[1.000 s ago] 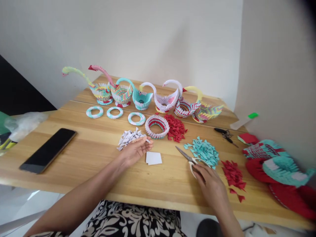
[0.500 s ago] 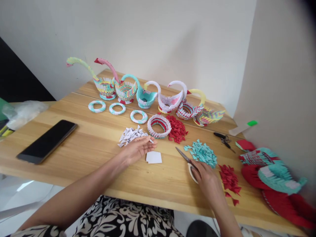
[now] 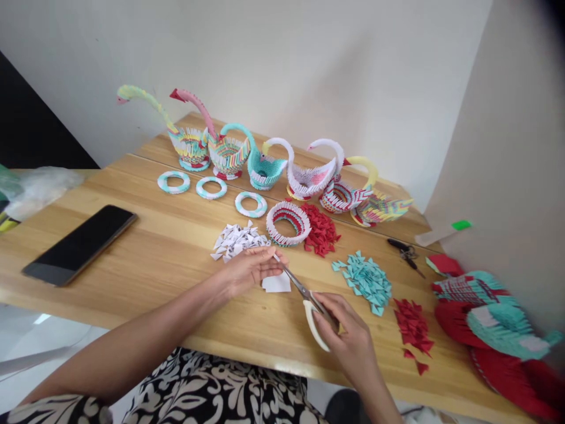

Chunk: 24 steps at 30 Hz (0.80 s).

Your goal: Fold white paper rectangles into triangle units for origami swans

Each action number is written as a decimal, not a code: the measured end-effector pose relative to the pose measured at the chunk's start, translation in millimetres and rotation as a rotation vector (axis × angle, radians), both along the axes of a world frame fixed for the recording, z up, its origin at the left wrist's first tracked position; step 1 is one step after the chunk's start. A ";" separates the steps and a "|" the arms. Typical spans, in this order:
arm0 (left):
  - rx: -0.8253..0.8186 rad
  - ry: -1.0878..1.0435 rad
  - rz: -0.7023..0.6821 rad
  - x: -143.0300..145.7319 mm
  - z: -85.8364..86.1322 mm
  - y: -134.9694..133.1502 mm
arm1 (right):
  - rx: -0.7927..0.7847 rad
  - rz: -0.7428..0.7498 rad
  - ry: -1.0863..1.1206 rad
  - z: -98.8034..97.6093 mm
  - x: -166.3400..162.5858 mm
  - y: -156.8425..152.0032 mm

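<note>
My left hand (image 3: pixel 256 269) pinches a small white folded paper piece (image 3: pixel 276 257) beside the pile of white paper triangles (image 3: pixel 238 240). My right hand (image 3: pixel 346 330) grips the scissors (image 3: pixel 304 291) by their white handles, and the blade tips reach the paper at my left fingertips. Whether the blades touch it I cannot tell. Under the scissors' point lies a small stack of white paper slips (image 3: pixel 276 282), partly hidden by my left hand. Just behind my left hand stands a round ring-shaped bowl (image 3: pixel 288 224) of white, red and teal folded pieces.
Several folded-paper swans (image 3: pixel 267 171) line the back, with teal-and-white rings (image 3: pixel 251 204) before them. Red (image 3: pixel 322 229) and teal triangles (image 3: pixel 366 280) lie right of centre, more red ones (image 3: pixel 414 327) nearer. A phone (image 3: pixel 82 244) lies left; red-and-teal paper work (image 3: pixel 498 324) sits at the right edge.
My right hand has brought the scissors left and their tips now meet the paper at my left fingertips. My left hand has barely moved. The view has shifted slightly.
</note>
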<state>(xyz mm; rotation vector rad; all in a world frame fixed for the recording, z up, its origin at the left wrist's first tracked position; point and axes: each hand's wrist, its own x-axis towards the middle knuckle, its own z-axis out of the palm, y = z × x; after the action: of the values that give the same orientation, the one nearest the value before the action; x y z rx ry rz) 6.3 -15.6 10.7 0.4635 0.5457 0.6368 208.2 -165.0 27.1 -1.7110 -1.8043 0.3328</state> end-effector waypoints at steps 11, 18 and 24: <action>0.016 0.013 -0.013 -1.4 1.0 1.3 | -0.015 0.011 0.049 -6.4 -0.6 6.2; 0.178 0.070 -0.004 2.7 -5.3 -0.4 | 0.110 0.017 -0.075 -7.0 -11.7 5.2; 0.214 0.111 0.029 4.6 -10.5 0.2 | 0.144 -0.001 -0.149 -12.6 -18.8 8.3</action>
<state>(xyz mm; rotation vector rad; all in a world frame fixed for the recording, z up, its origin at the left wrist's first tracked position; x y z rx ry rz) 10.9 -15.4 0.2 0.6962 0.5931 0.7040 189.4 -156.7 14.5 -1.6740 -1.8840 0.0741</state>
